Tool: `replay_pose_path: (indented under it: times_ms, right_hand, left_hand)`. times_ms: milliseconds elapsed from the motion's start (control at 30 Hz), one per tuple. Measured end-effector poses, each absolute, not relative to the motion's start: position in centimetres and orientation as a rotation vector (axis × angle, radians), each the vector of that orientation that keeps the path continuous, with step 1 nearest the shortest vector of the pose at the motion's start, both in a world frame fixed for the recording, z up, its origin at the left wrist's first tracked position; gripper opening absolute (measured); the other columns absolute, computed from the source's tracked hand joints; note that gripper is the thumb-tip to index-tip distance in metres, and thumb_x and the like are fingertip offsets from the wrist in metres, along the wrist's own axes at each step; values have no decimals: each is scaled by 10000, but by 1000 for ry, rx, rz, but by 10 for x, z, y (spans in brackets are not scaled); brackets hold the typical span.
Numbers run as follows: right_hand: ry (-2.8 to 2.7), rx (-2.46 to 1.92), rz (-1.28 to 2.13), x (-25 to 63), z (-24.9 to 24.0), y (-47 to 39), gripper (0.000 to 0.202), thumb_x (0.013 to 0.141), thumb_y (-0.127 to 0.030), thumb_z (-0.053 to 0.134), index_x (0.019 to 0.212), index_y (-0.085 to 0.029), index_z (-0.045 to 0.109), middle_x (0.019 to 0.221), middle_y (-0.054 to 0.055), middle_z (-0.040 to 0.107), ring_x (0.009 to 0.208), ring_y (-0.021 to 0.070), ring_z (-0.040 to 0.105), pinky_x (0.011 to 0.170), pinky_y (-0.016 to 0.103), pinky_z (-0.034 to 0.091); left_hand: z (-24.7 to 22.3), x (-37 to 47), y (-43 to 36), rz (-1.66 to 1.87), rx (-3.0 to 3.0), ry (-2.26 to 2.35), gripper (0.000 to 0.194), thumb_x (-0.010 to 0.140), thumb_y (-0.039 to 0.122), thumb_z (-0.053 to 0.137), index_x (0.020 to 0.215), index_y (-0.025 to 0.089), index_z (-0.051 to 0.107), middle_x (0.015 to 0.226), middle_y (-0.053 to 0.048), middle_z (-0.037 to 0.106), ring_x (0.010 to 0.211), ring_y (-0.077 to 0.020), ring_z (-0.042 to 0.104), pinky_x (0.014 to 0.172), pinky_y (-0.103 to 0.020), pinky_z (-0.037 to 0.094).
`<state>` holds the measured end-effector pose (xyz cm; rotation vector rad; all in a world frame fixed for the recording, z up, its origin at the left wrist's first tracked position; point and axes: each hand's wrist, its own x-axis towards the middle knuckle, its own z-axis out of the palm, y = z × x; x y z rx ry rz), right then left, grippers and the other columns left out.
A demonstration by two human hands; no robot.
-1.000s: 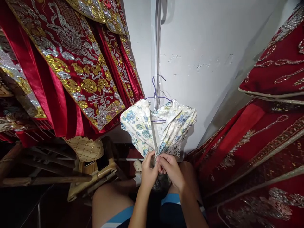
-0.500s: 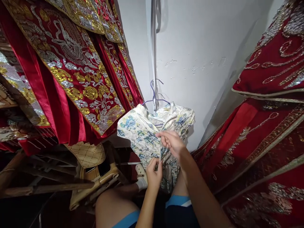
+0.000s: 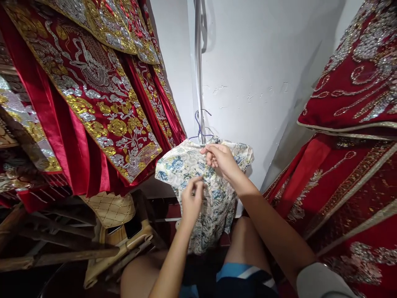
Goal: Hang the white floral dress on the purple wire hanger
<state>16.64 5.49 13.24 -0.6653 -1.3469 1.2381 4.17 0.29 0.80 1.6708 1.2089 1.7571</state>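
A short-sleeved white dress (image 3: pixel 214 198) with blue and yellow flowers hangs by a purple hanger (image 3: pixel 199 128) in front of the wall. At its neckline my right hand (image 3: pixel 221 159) is closed, thumb and forefinger pinched together on the cloth near the top of the front. Whatever small part lies between those fingertips is hidden. Lower and to the left, my left hand (image 3: pixel 192 196) is in front of the chest of the dress. Its fingers are bent and loosely apart, with nothing visible in them.
Red embroidered garments hang on the left (image 3: pixel 108 103) and right (image 3: pixel 350 99). A bamboo chair (image 3: pixel 133 240) stands at lower left, with a quilted cream cloth (image 3: pixel 110 207) above it and a dark phone-like object (image 3: pixel 132 227) on it. Behind the dress is a white wall (image 3: pixel 248 62).
My right hand has moved up to the neckline, and the open V at the front has closed. My left hand has let go lower down and risen toward the chest of the dress.
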Motion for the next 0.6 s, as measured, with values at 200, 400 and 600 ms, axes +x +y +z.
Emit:
replay_pose_path:
  times_ms: [200,400,600]
  right_hand:
    - [-1410,-685,1151,174,141,49,214,840,-305,566,677,-173,613,407,-50,522,362,69,397,405,195,269]
    - [-1584,-805,1033,172,113,54,230,810,-216,508,604,-180,602,397,-67,486,378,76,398,454,210,304]
    - [-1499,-842,1389,182,32,29,243,796,-255,487,580,-190,578,371,-66,455,372,79,348,466,229,264]
  left_hand:
    - [120,36,37,1810,2092,1139,231,981,320,535,1064,177,696,743,-5,641,649,-129,571,650,-242,433]
    - [158,28,40,2102,2124,1284,188,955,259,560,826,158,652,717,2,631,660,-121,565,661,-234,413]
    - [129,-68,47,2365,893,1310,246,903,185,637,666,126,605,663,36,570,663,-82,500,656,-192,394]
